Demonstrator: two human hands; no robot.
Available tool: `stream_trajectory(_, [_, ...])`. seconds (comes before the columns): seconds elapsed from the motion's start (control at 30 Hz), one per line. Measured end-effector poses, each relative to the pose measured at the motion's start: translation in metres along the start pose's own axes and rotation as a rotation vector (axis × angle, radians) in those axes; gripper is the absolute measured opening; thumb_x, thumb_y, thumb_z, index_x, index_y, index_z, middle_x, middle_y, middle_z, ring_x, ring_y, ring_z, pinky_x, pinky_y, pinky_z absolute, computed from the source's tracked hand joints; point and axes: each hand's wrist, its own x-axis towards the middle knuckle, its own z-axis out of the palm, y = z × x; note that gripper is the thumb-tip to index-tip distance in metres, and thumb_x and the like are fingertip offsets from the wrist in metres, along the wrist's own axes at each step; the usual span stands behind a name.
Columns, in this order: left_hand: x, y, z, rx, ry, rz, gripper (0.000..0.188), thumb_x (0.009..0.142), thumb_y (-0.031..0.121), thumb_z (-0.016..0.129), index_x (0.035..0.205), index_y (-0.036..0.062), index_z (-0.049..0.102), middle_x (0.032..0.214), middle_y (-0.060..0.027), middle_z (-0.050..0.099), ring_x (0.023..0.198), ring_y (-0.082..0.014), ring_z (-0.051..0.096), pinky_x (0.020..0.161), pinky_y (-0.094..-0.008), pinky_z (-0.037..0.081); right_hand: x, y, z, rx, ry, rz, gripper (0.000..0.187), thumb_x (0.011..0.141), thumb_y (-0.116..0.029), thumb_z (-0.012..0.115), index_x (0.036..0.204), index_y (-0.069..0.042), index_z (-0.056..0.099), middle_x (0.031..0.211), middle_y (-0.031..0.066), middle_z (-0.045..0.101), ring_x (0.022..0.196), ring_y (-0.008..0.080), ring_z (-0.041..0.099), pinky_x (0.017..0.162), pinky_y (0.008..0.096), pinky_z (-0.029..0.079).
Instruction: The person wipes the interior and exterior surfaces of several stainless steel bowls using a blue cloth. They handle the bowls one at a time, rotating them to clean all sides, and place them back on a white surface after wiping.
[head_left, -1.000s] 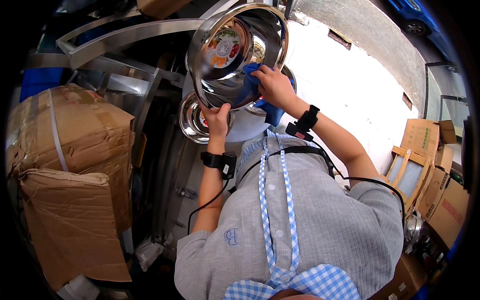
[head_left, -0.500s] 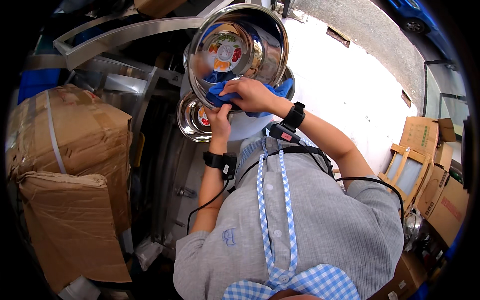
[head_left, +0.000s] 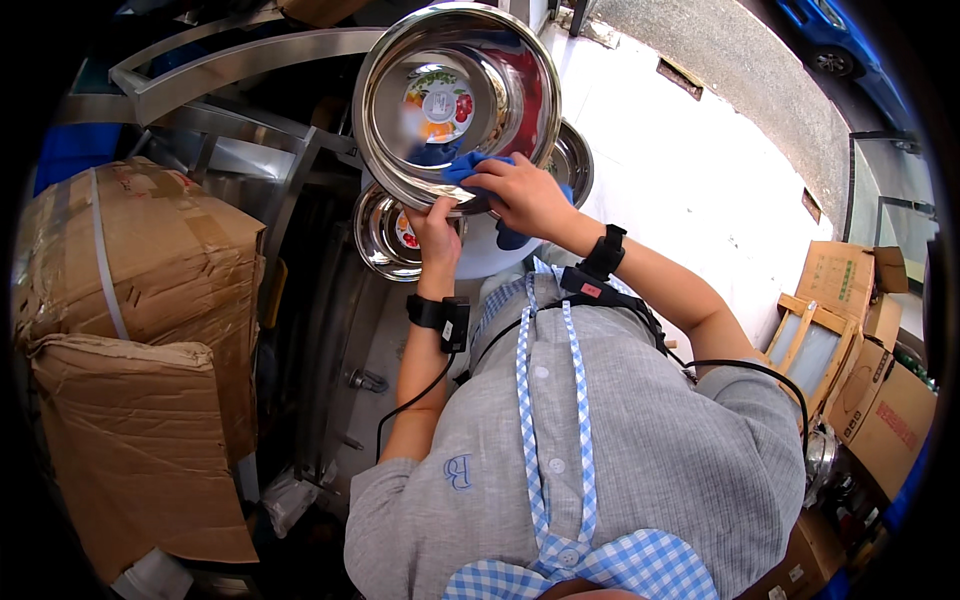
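The left hand (head_left: 436,222) has its grip clamped on the lower rim of a large, round, shiny steel bowl (head_left: 455,100), held tilted up in front of the chest with its inside facing the camera. The right hand (head_left: 522,192) grasps a blue cloth (head_left: 466,166) and presses it against the bowl's inner lower wall. Two smaller steel bowls (head_left: 385,232) lie just below. Taped brown cardboard boxes (head_left: 140,270) stand at the left.

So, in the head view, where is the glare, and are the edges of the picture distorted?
Head view: sunlit pavement is overexposed; the steel bowl mirrors bright reflections; the cardboard boxes sit in shade; black fisheye corners, and straight metal bars bend near the rim.
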Motion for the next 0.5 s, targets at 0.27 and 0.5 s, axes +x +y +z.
stream_trajectory(0.27, [-0.003, 0.011, -0.006, 0.006, 0.053, 0.009, 0.039, 0.066, -0.012, 0.056, 0.103, 0.0013, 0.058, 0.096, -0.0058, 0.062, 0.082, -0.0182, 0.063, 0.061, -0.0286, 0.053, -0.01, 0.07, -0.033, -0.152, 0.364, 0.214, 0.053, 0.074, -0.012, 0.071, 0.122, -0.01, 0.049, 0.114, 0.0088, 0.053, 0.095, 0.033, 0.058, 0.073, 0.0399, 0.054])
stream_trajectory(0.5, [-0.003, 0.013, -0.033, 0.052, -0.006, -0.069, 0.031, 0.067, -0.013, 0.057, 0.093, 0.0021, 0.061, 0.093, 0.0, 0.062, 0.085, -0.0118, 0.058, 0.074, -0.0243, 0.045, -0.003, 0.09, -0.041, 0.635, 0.137, 0.726, 0.078, 0.07, -0.042, 0.082, 0.123, 0.003, 0.047, 0.109, 0.0141, 0.058, 0.092, 0.0233, 0.061, 0.08, 0.0321, 0.052])
